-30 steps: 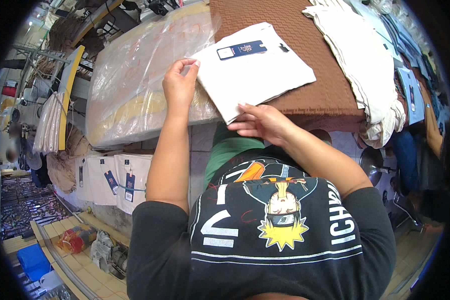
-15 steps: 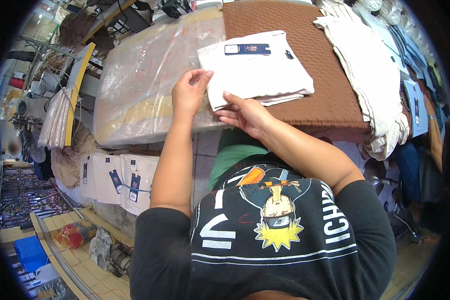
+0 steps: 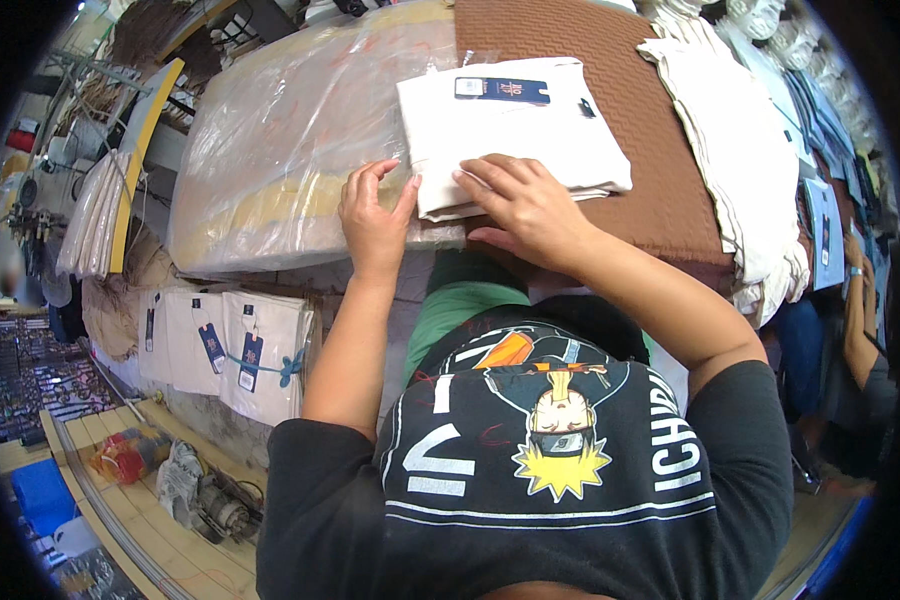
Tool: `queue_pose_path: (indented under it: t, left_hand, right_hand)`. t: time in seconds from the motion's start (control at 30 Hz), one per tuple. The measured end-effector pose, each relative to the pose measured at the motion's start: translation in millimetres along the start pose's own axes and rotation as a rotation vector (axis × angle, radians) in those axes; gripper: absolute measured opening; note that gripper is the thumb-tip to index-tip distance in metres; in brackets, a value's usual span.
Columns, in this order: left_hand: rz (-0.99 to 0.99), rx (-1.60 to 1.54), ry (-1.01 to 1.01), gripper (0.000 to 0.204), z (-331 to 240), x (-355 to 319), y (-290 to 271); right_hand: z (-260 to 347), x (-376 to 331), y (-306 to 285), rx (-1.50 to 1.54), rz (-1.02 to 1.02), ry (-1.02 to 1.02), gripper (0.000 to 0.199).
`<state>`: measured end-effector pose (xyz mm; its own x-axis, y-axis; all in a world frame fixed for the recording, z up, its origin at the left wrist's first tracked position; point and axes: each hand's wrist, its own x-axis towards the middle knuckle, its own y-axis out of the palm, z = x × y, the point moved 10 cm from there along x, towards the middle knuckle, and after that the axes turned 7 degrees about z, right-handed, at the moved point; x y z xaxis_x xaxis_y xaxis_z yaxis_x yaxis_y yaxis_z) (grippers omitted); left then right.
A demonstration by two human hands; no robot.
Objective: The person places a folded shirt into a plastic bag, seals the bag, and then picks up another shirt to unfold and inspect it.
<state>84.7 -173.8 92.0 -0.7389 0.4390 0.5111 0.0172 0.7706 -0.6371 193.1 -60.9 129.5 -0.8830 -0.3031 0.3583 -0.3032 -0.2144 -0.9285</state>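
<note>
Turned palm-down since the earlier frame, the right hand (image 3: 530, 208) rests on the near edge of the white garment (image 3: 505, 135) — fingers spread, gripping nothing. Left hand (image 3: 376, 218), open and empty, is just beside its left edge — long side left-to-right across plastic (image 3: 290, 140) and mat (image 3: 660, 205).

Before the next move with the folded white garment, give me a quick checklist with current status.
1. Folded white garment lying flat: ok, spanning clear plastic sheet and brown mat.
2. Navy tag face up, uncovered: ok.
3. Right hand on garment: ok, fingers over the front edge.
4. Left hand touching the left edge: cannot tell; thumb tip is right beside it.
5. Clear of the white cloth pile: ok, brown mat shows between.
6. Garment's underside neat: cannot tell, hidden.
</note>
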Motion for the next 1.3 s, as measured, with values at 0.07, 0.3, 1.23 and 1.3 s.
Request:
queue_pose_path:
  t: [0.07, 0.3, 1.23, 1.3]
  left_hand:
    - [-0.029, 0.033, 0.013, 0.023, 4, 3, -1]
    - [-0.077, -0.144, -0.050, 0.010, 22, 10, -4]
    - [0.100, 0.157, 0.117, 0.010, -21, 9, -15]
    - [0.150, 0.090, 0.094, 0.011, -30, 16, -19]
  right_hand:
    - [1, 10, 21, -0.023, 0.008, -0.012, 0.060]
    - [4, 40, 42, -0.164, -0.106, -0.082, 0.039]
    - [-65, 22, 4, 0.288, 0.036, 0.444, 0.028]
    - [-111, -20, -27, 0.196, -0.102, 0.690, 0.032]
